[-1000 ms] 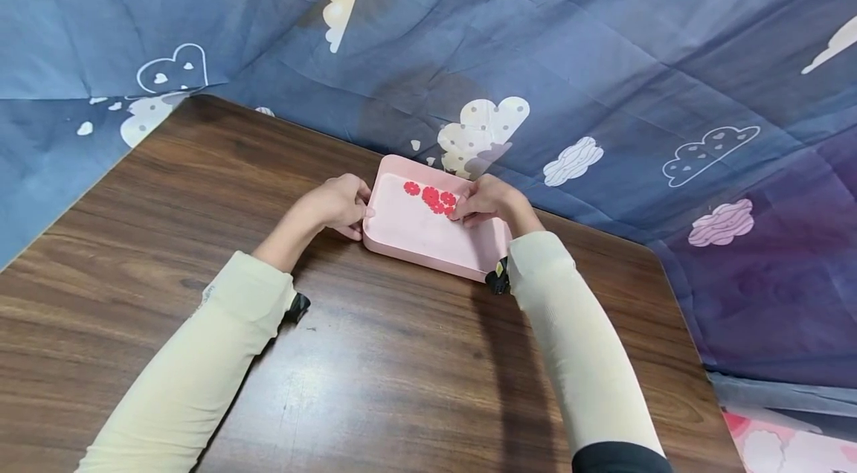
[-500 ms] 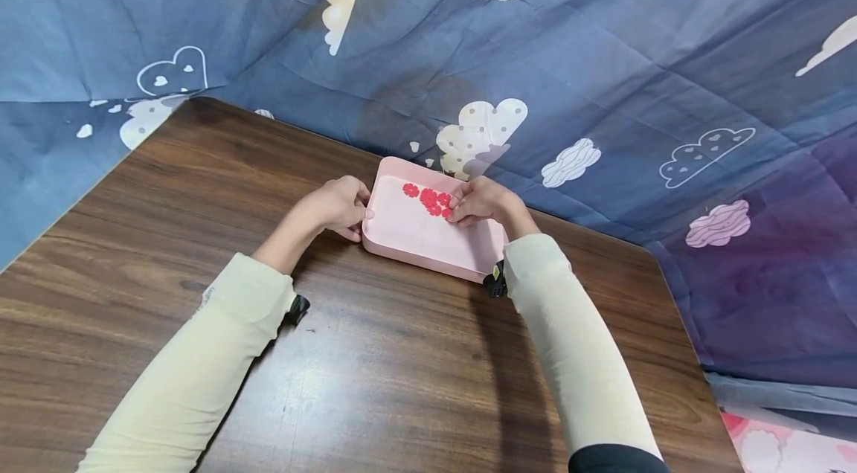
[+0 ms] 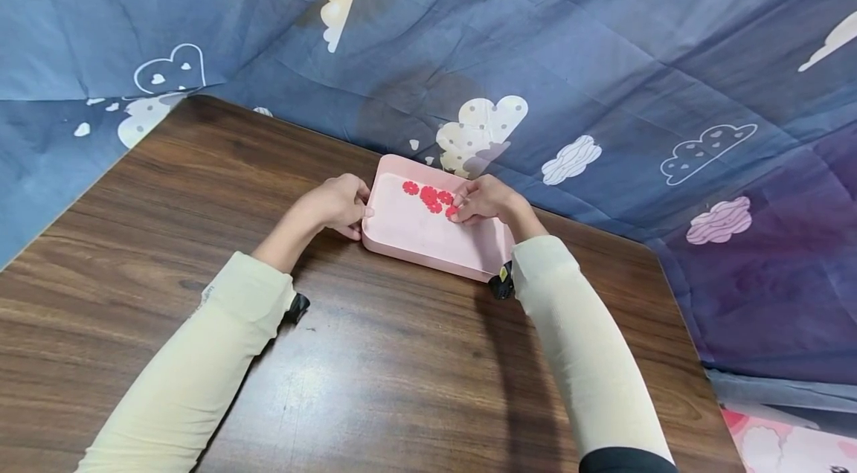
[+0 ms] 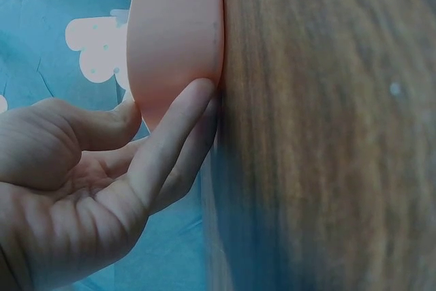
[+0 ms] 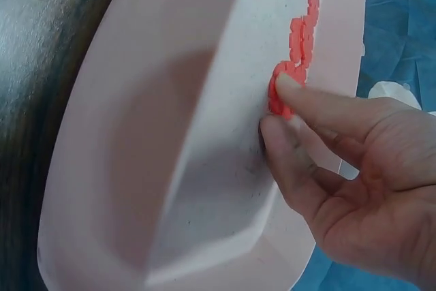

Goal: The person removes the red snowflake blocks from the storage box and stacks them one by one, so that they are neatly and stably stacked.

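A shallow pink tray with rounded corners lies on the table near the back. My left hand grips its left end. In the left wrist view the thumb is at the rim and the fingers lie along the outer wall. Inside the tray, several red flower-shaped pieces form a cluster toward the back side, one a little apart on the left. My right hand reaches in over the far right side, pinching a red flower-shaped piece between thumb and finger beside the cluster, low over the tray floor.
The brown wood-grain table spreads out in front of the tray. Behind it hangs a blue cloth printed with clouds, close to the tray's back side. A pink patterned surface shows at the lower right.
My right hand has shifted slightly right with the pinched red piece, which now sits a little farther from the cluster. The left hand and the tray stay in place.
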Demonstrator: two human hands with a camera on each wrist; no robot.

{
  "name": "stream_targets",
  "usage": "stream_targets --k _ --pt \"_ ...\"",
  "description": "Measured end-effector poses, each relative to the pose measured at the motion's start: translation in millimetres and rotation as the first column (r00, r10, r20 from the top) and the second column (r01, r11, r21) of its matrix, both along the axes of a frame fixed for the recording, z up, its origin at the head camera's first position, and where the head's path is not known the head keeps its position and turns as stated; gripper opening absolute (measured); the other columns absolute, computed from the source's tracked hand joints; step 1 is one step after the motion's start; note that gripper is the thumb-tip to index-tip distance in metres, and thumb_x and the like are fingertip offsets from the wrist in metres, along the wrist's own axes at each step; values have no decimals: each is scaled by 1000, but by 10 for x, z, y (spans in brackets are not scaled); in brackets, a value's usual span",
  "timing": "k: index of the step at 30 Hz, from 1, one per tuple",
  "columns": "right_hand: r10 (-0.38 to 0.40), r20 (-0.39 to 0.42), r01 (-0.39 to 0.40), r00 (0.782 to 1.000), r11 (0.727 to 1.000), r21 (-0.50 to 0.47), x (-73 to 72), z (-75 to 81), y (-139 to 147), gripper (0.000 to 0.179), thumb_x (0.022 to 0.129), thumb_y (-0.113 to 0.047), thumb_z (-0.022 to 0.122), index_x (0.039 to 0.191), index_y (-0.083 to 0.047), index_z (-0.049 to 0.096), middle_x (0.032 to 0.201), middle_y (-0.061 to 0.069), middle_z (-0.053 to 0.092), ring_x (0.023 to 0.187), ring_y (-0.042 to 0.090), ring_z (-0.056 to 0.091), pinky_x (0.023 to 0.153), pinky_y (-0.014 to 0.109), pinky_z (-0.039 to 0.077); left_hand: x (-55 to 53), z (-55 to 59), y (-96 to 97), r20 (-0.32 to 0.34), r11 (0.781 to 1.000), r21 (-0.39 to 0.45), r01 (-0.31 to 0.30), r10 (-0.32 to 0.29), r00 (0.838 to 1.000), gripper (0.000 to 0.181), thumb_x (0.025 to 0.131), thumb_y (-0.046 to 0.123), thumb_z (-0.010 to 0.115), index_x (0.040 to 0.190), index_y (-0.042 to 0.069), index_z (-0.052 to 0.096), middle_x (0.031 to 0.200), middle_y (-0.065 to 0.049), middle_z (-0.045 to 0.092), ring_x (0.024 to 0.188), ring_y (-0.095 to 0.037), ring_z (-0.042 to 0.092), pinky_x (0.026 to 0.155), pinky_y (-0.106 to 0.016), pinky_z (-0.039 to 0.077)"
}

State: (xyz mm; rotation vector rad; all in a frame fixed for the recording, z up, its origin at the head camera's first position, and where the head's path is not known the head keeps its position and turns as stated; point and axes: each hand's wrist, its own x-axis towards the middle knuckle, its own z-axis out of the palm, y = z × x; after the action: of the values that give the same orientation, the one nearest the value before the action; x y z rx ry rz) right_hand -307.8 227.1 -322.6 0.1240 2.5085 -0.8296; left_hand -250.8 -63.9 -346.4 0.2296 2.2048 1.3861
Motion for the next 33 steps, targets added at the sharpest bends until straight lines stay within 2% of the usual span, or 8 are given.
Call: stream_targets --k 4,10,14,17,22,27,33 --pt "-18 2 18 1000 997 -79 11 -18 47 24 89 17 74 111 10 66 80 2 62 71 8 69 79 29 72 -1 -1 14 9 1000 -4 0 0 1000 43 109 -2 54 149 -12 47 98 -14 64 71 -13 66 72 -25 71" --pt "-18 2 18 1000 989 -146 45 30 126 24 91 18 69 114 12 64 82 4 66 78 12 69 86 36 72 0 3 25 15 1000 -5 6 -6 1000 44 109 -1 53 151 -12 46 103 -16 65 75 -14 66 73 -26 71" --pt "-40 16 41 999 988 -150 48 86 178 24 92 18 69 115 11 62 89 6 62 82 15 67 92 39 70 6 7 21 20 1000 -10 4 -3 1000 45 110 0 53 153 -11 44 106 -18 64 77 -15 66 75 -27 71" --pt "-56 26 58 998 991 -117 45 132 230 24 94 15 71 115 8 63 93 7 61 84 16 69 93 38 70 4 3 17 23 1000 -2 2 -2 1000 46 109 0 54 153 -12 44 107 -18 64 77 -15 66 75 -27 71" --pt "-49 22 51 999 996 -69 62 208 313 22 96 8 74 115 5 63 93 6 63 82 15 77 89 30 70 15 12 0 22 1000 1 -1 1 1000 46 109 0 55 152 -12 44 109 -19 64 78 -16 65 75 -26 71" --pt "-52 27 54 998 996 -74 96 275 417 25 95 8 75 117 7 62 90 6 63 78 12 74 85 30 71 19 19 1 6 1000 -6 7 -7 1000 44 109 0 55 150 -13 45 110 -20 65 79 -16 66 76 -27 71" --pt "-52 33 54 998 996 -75 140 365 603 31 94 10 75 122 10 63 92 6 58 78 9 72 75 24 70 39 27 2 -2 1000 1 13 -13 1000 42 109 -2 53 148 -14 47 108 -20 65 79 -17 66 75 -27 71"
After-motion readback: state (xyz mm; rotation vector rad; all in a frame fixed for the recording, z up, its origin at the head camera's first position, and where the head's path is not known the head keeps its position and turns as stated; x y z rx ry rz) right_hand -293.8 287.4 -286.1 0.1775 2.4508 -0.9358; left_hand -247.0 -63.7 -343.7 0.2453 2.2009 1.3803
